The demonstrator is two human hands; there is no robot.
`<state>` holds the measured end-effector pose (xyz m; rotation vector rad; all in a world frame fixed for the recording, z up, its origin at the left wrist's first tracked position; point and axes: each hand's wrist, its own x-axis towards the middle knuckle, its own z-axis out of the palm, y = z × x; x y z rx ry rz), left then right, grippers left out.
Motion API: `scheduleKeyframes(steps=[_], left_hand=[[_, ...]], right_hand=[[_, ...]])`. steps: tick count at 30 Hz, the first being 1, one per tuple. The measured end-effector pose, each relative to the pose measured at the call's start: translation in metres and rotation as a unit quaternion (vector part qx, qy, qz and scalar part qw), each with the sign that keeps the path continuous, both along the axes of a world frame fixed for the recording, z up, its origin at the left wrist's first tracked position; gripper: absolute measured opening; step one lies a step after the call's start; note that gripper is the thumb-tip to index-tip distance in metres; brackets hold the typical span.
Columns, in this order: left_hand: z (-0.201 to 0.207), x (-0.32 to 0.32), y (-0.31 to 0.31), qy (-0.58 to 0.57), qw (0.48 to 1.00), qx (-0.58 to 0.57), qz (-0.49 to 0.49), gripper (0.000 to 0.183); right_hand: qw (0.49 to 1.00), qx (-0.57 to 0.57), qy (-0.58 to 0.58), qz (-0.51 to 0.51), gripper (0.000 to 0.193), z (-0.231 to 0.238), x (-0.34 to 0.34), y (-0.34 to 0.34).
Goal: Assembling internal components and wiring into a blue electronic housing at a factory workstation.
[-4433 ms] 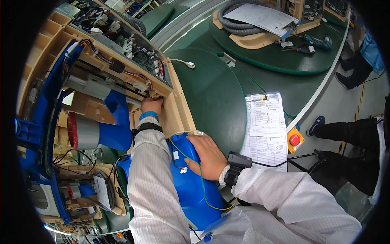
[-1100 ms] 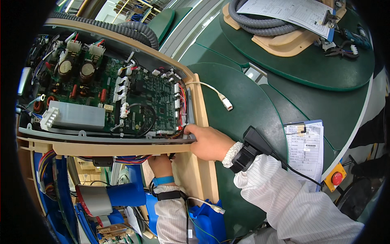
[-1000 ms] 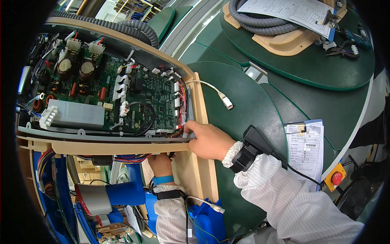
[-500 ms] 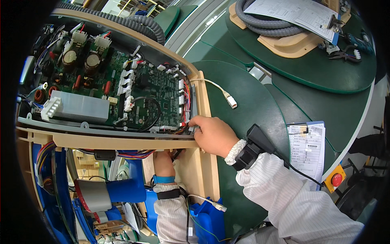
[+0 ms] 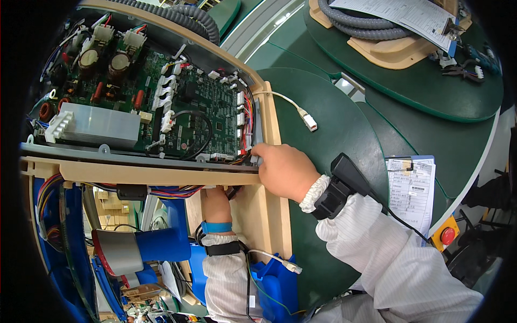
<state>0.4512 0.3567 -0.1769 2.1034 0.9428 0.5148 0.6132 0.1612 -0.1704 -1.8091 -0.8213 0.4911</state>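
My right hand (image 5: 288,169) is at the near right corner of an open grey metal housing with a green circuit board (image 5: 196,126) inside. Its fingers are closed and bent over the corner, beside a bundle of thin coloured wires (image 5: 249,121). What they grip there is hidden. My left hand (image 5: 217,203) reaches up beneath the beige frame (image 5: 161,175) under the housing. The frame's edge covers its fingers, and a small dark piece (image 5: 232,191) shows beside it. A white cable with a plug (image 5: 308,121) sticks out past the frame's right side.
Another white plug (image 5: 292,267) hangs near a blue part (image 5: 274,288) below. Green work surfaces (image 5: 334,215) lie to the right, with a clipboard of papers (image 5: 412,188), a red push button (image 5: 447,236), grey corrugated hose (image 5: 355,29) and pliers (image 5: 463,71). Coloured wires (image 5: 177,192) run under the frame.
The whole view has shifted slightly. Both hands stay at the same places on the unit, the right at the corner and the left beneath the frame.
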Motion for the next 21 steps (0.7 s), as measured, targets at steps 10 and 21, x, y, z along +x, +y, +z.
scheduleKeyframes(steps=[10,21], left_hand=[[-0.012,0.003,-0.002,-0.167,0.976,-0.090,0.103,0.030],[0.004,0.000,0.011,0.255,0.868,0.426,-0.016,0.020]], right_hand=[[0.987,0.149,0.066,-0.001,0.016,-0.019,0.011,0.012],[0.912,0.214,0.351,0.013,0.015,-0.013,0.019,0.012]])
